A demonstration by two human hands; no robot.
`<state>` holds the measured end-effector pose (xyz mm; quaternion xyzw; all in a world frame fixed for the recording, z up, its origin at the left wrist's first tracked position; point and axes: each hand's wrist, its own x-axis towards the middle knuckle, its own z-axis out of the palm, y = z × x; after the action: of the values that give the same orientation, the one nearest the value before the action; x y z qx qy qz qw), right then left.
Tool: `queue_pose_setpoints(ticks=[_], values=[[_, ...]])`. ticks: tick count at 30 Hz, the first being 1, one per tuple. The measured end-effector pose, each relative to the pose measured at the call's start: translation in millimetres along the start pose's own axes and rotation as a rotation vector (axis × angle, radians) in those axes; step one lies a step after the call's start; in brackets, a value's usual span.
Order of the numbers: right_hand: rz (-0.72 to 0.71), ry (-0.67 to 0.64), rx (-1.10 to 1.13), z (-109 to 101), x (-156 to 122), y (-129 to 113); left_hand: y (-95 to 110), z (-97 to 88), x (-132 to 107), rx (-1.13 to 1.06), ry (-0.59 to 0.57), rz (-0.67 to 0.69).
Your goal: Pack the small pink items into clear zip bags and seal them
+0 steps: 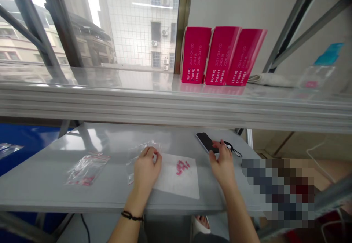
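Observation:
My left hand (146,166) is curled over the left edge of a white sheet of paper (178,189), beside some clear plastic bags (132,166). Thumb and forefinger come close together there; anything between them is hidden. On the sheet lies a loose cluster of small pink-red pieces (182,167). My right hand (223,164) rests at the lower right end of a dark-screened phone (205,140), with its fingers apart and at the phone's edge. A black strap with a clip (233,149) lies just beyond those fingers.
Clear zip bags with pink-red pieces (86,171) lie at left on the grey table (55,195). A raised shelf edge (165,105) crosses above the table's back. Pink boxes (195,54) and a blue-capped bottle (319,72) stand on it. A pixelated patch covers the right side.

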<state>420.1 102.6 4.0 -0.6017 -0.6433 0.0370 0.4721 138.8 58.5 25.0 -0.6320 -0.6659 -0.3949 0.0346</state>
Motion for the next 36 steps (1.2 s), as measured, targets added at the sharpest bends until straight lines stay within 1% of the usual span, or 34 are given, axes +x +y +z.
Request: queue_pose_setpoints(ticks=[1,2,4,5,7,9,11,13,16,20,22,24,25,27,29,30,32,36], values=[[-0.041,0.025,0.085,-3.3,-7.6,-9.9,2.5,-6.8,-0.3,-0.035,0.033,0.007],[-0.053,0.004,0.185,-5.2,-16.6,-20.9,5.7,-13.3,-1.4,-0.083,0.066,0.028],[-0.047,-0.135,0.379,-3.9,-36.5,-44.7,13.8,-23.4,-6.6,-0.188,0.095,0.108],[-0.038,-0.205,0.45,-0.9,-46.0,-56.5,18.4,-26.5,-10.6,-0.229,0.076,0.155],[-0.029,-0.321,0.585,7.5,-61.1,-77.9,28.1,-28.2,-20.5,-0.267,-0.024,0.238],[-0.004,-0.368,0.687,15.7,-69.1,-93.6,36.4,-25.6,-30.3,-0.289,-0.142,0.293],[0.039,-0.38,0.76,21.0,-71.0,-102.4,42.0,-21.3,-37.7,-0.326,-0.227,0.326],[0.08,-0.384,0.804,22.9,-69.2,-105.3,44.4,-18.1,-41.8,-0.363,-0.268,0.347],[0.101,-0.408,0.818,22.3,-65.1,-103.0,43.8,-17.1,-43.4,-0.381,-0.28,0.347],[0.101,-0.426,0.825,23.2,-65.2,-97.0,42.1,-19.9,-43.4,-0.39,-0.266,0.301],[0.098,-0.387,0.834,24.5,-67.4,-95.2,42.1,-20.8,-44.0,-0.389,-0.23,0.264],[0.042,-0.342,0.785,24.4,-69.1,-94.8,42.1,-21.1,-44.8,-0.395,-0.184,0.222],[-0.022,-0.343,0.733,23.5,-69.5,-95.1,42.0,-21.1,-45.2,-0.399,-0.163,0.202],[-0.183,-0.394,0.61,20.9,-69.4,-96.1,41.0,-21.9,-45.5,-0.397,-0.144,0.172],[-0.303,-0.454,0.521,18.2,-68.7,-97.3,39.4,-24.4,-44.7,-0.375,-0.164,0.159],[-0.33,-0.469,0.498,17.2,-68.4,-97.7,38.3,-26.5,-44.0,-0.361,-0.186,0.166],[-0.34,-0.479,0.48,15.9,-67.7,-98.3,35.6,-31.9,-42.3,-0.358,-0.237,0.203],[-0.301,-0.481,0.523,13.5,-66.9,-98.6,24.5,-41.3,-40.0,-0.473,-0.347,0.301]])
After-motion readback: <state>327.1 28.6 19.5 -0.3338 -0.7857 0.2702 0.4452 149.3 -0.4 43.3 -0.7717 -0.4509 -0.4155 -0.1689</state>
